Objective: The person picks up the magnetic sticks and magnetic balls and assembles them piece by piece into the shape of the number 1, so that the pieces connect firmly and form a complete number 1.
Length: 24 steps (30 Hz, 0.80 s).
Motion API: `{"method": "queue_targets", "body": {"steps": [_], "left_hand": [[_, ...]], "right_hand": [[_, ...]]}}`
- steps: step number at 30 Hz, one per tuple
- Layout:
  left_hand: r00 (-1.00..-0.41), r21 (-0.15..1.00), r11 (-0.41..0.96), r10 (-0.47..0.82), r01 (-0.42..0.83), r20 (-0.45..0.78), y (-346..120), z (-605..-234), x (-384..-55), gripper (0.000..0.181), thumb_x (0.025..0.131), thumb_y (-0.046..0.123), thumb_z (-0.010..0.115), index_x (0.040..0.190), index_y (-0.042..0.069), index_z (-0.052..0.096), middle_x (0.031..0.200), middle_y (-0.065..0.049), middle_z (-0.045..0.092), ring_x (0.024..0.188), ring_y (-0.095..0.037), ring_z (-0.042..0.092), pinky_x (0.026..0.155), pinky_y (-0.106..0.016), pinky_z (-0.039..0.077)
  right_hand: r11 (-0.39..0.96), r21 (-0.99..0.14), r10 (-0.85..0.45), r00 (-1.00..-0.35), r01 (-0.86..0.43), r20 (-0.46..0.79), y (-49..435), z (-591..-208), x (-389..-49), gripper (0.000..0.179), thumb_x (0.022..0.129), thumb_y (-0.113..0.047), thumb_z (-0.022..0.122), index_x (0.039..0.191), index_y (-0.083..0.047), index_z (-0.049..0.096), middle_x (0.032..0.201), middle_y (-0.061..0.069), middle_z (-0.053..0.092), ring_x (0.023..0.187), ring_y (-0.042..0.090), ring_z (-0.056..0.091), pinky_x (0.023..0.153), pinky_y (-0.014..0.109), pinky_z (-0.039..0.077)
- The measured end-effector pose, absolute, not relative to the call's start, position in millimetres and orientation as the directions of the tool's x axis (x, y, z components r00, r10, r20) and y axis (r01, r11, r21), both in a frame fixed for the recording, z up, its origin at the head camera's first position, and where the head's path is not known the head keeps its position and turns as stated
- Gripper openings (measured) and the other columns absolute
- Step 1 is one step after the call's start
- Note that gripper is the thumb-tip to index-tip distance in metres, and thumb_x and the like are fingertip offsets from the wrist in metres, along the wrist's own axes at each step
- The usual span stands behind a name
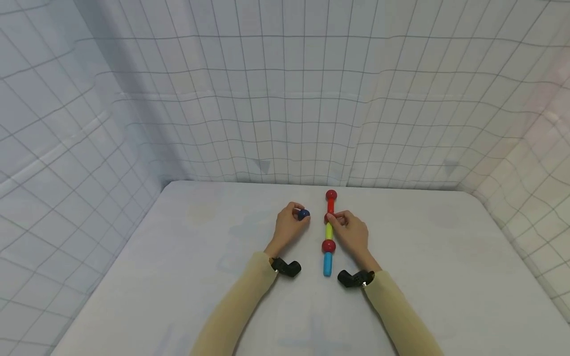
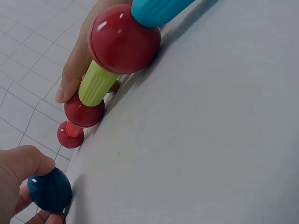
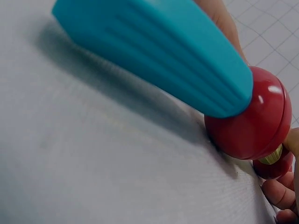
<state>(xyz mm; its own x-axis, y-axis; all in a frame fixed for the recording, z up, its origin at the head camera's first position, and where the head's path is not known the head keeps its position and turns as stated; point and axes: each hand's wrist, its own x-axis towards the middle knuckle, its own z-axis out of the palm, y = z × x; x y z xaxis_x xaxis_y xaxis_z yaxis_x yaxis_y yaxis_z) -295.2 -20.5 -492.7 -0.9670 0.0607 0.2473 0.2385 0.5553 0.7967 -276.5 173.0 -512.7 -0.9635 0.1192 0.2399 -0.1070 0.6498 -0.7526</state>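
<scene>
A straight chain of toy balls and rods lies on the table, running away from the person. From the near end come a blue rod, a red ball, a yellow-green rod, a middle red ball, a red rod and a far red ball. My right hand pinches the middle red ball between thumb and fingers. To the left of the chain, my left hand holds a loose dark blue ball in its fingertips, close over the table.
The white table stretches to both sides of the arms. Behind it hangs a pale grid-patterned sheet, with similar sheets at left and right. Each wrist wears a black camera band.
</scene>
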Motion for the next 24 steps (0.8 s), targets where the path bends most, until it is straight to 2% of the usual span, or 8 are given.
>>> {"method": "queue_targets", "body": {"steps": [6,16,24], "left_hand": [[-0.981,0.821,0.540,0.061,0.188,0.184,-25,-491,-285,0.029,0.083,0.018,0.072,0.105,0.005,0.060,0.090,-0.009,0.063,0.078,-0.019,0.057,0.071,-0.032,0.047],[-0.977,0.829,0.521,0.055,0.204,0.206,-34,-492,-267,0.029,0.081,0.022,0.075,0.104,0.008,0.064,0.092,-0.007,0.067,0.078,-0.016,0.062,0.073,-0.032,0.050],[-0.967,0.786,0.572,0.061,0.237,0.247,-30,-499,-254,0.030,0.085,0.022,0.070,0.112,0.009,0.067,0.088,-0.003,0.061,0.077,-0.014,0.056,0.072,-0.032,0.045]], "right_hand": [[0.657,-0.747,0.118,-0.965,-0.102,0.235,172,-513,-276,0.052,0.088,-0.059,0.054,0.102,-0.011,0.066,0.075,0.001,0.061,0.066,0.018,0.051,0.060,0.031,0.036],[0.659,-0.746,0.120,-0.965,-0.098,0.232,169,-510,-278,0.047,0.090,-0.054,0.057,0.102,-0.010,0.066,0.076,0.001,0.062,0.066,0.019,0.052,0.061,0.031,0.036],[0.673,-0.734,0.124,-0.964,-0.092,0.235,169,-510,-276,0.047,0.090,-0.054,0.056,0.103,-0.010,0.066,0.076,0.002,0.062,0.065,0.019,0.051,0.060,0.031,0.035]]}}
